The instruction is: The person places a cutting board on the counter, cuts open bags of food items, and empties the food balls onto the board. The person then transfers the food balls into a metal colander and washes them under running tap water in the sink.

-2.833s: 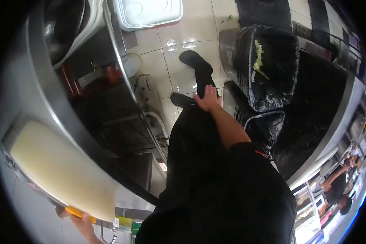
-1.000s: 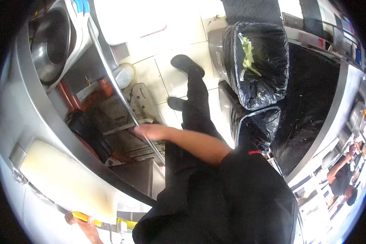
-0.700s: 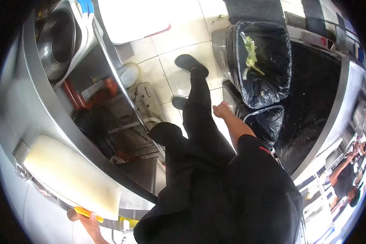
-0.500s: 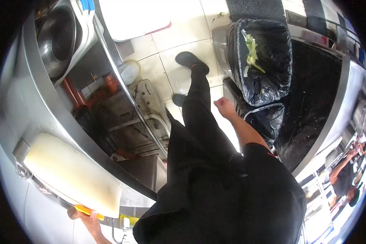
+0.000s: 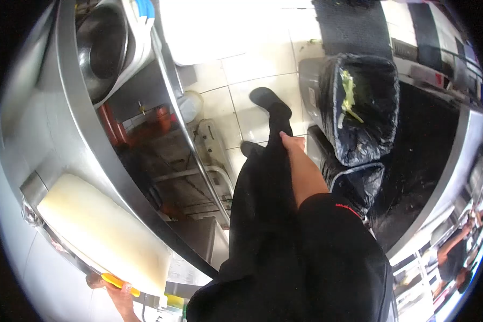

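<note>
1. My L hand point(image 5: 122, 296): fingers wrapped round yellow handle point(image 5: 119, 284), right at cutting brd's point(image 5: 104, 231) edge.
2. My R arm point(image 5: 308, 174) reaches down, well apart from brd.
3. R hand point(image 5: 293, 143) over blk trouser leg point(image 5: 263, 177), thumb out; fingers hidden, can't tell grip.

2 lined bins point(image 5: 351, 145), 2 shoes point(image 5: 271, 101) — 1 bd. point(image 5: 102, 231), 1 yel. handle point(image 5: 122, 284)
</note>
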The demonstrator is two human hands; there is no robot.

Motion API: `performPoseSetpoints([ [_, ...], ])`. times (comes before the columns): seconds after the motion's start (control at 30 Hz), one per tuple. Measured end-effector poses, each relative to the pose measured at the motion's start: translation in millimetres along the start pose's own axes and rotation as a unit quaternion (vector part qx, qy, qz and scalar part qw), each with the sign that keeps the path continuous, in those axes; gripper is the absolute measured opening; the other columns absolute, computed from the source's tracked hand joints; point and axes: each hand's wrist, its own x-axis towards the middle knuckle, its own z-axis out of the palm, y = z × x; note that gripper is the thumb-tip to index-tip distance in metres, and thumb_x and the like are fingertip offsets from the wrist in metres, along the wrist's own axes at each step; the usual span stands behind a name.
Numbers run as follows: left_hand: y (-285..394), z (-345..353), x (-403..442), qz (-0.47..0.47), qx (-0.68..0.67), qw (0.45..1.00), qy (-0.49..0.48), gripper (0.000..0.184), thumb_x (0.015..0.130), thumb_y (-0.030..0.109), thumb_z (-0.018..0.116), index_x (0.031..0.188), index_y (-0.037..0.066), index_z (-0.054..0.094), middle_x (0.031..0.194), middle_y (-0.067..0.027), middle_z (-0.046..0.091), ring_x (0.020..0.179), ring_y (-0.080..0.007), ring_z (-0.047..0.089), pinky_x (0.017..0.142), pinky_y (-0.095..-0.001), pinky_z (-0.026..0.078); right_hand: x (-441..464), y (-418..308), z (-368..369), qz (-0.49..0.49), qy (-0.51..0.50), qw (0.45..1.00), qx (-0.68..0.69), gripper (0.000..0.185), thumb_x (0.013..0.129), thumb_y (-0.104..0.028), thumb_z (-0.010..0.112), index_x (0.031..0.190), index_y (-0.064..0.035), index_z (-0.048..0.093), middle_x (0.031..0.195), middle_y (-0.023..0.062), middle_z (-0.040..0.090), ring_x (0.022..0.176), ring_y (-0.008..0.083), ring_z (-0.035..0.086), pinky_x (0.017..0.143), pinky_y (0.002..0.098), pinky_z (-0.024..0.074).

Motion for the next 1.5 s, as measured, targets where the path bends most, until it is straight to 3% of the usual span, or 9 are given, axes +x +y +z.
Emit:
performPoseSetpoints([
  [0.13, -31, -10, 5, -0.018, -0.005, 1.000, 0.006, 0.063, 0.076, 0.020, 0.074, 0.125, 0.002, 0.039, 0.103, -0.0086, 0.048, 0.092, -0.0165, 0.052, 0.079, -0.0287, 0.048, 81, 19, 24, -0.076, -0.022, 0.996, -0.048, 0.079, 0.091, -0.051, 0.051, 0.141, 0.0083, 0.037, 0.133, 0.0299, 0.054, 0.123, 0.0374, 0.057, 0.105, 0.0436, 0.0427],
  [0.3, 1, -5, 4, -0.054, -0.013, 0.998, -0.016, 0.057, 0.071, 0.010, 0.070, 0.121, 0.003, 0.045, 0.092, -0.0058, 0.056, 0.079, -0.0153, 0.058, 0.070, -0.0274, 0.051, 20, 91, -7, -0.304, -0.106, 0.931, -0.174, 0.084, 0.087, -0.055, 0.059, 0.136, 0.0115, 0.042, 0.131, 0.0292, 0.056, 0.120, 0.0402, 0.057, 0.103, 0.0422, 0.0435],
  [0.5, 25, 5, 0, -0.040, -0.074, 0.996, 0.019, 0.050, 0.070, 0.007, 0.070, 0.117, 0.002, 0.053, 0.095, -0.0057, 0.062, 0.083, -0.0153, 0.060, 0.076, -0.0282, 0.052, 166, 114, -80, -0.185, -0.394, 0.890, -0.133, 0.057, 0.091, -0.032, 0.062, 0.139, -0.0062, 0.047, 0.114, 0.0247, 0.065, 0.110, 0.0431, 0.060, 0.091, 0.0466, 0.0485],
  [0.6, 39, 4, -4, -0.042, -0.048, 0.997, 0.034, 0.046, 0.069, 0.008, 0.073, 0.112, 0.002, 0.055, 0.092, -0.0055, 0.062, 0.082, -0.0158, 0.060, 0.074, -0.0289, 0.051, -57, 42, -161, -0.513, -0.081, 0.779, -0.352, 0.048, 0.085, -0.014, 0.062, 0.131, -0.0045, 0.054, 0.109, 0.0252, 0.064, 0.103, 0.0430, 0.062, 0.091, 0.0452, 0.0502],
  [0.73, 26, 1, -1, -0.069, -0.047, 0.996, 0.027, 0.047, 0.067, 0.011, 0.079, 0.107, 0.002, 0.055, 0.088, -0.0061, 0.061, 0.078, -0.0164, 0.058, 0.072, -0.0292, 0.048, -99, -7, -195, -0.614, -0.014, 0.697, -0.369, 0.049, 0.086, -0.007, 0.059, 0.134, -0.0061, 0.052, 0.122, 0.0243, 0.056, 0.110, 0.0408, 0.058, 0.095, 0.0469, 0.0478],
  [0.97, 29, -1, 3, -0.107, -0.056, 0.992, 0.024, 0.054, 0.063, 0.013, 0.082, 0.109, 0.003, 0.056, 0.092, -0.0087, 0.063, 0.084, -0.0215, 0.060, 0.082, -0.0310, 0.047, -197, -27, -193, -0.513, -0.368, 0.731, -0.260, 0.061, 0.092, -0.030, 0.066, 0.142, 0.0006, 0.046, 0.145, 0.0221, 0.046, 0.130, 0.0265, 0.050, 0.105, 0.0364, 0.0409],
  [1.03, 31, -4, 6, -0.120, -0.054, 0.991, 0.009, 0.058, 0.061, 0.013, 0.083, 0.111, 0.003, 0.057, 0.094, -0.0088, 0.064, 0.087, -0.0227, 0.061, 0.085, -0.0314, 0.047, -182, -6, -195, -0.591, -0.352, 0.617, -0.382, 0.063, 0.093, -0.035, 0.067, 0.140, 0.0012, 0.048, 0.142, 0.0218, 0.051, 0.128, 0.0262, 0.052, 0.103, 0.0365, 0.0419],
  [1.37, 35, -7, 8, -0.137, -0.042, 0.990, 0.007, 0.065, 0.057, 0.016, 0.084, 0.116, 0.004, 0.058, 0.097, -0.0088, 0.067, 0.089, -0.0243, 0.063, 0.087, -0.0324, 0.048, -166, -16, -269, -0.407, -0.370, 0.647, -0.528, 0.042, 0.100, -0.034, 0.052, 0.117, 0.0009, 0.067, 0.106, 0.0203, 0.070, 0.096, 0.0250, 0.066, 0.086, 0.0358, 0.0500],
  [1.5, 40, -9, 9, -0.134, -0.028, 0.991, -0.001, 0.064, 0.058, 0.017, 0.083, 0.116, 0.005, 0.059, 0.098, -0.0092, 0.068, 0.091, -0.0246, 0.064, 0.087, -0.0327, 0.048, -134, -15, -280, -0.601, -0.368, 0.476, -0.526, 0.040, 0.101, -0.031, 0.051, 0.124, -0.0002, 0.062, 0.106, 0.0176, 0.069, 0.097, 0.0236, 0.064, 0.086, 0.0360, 0.0496],
])
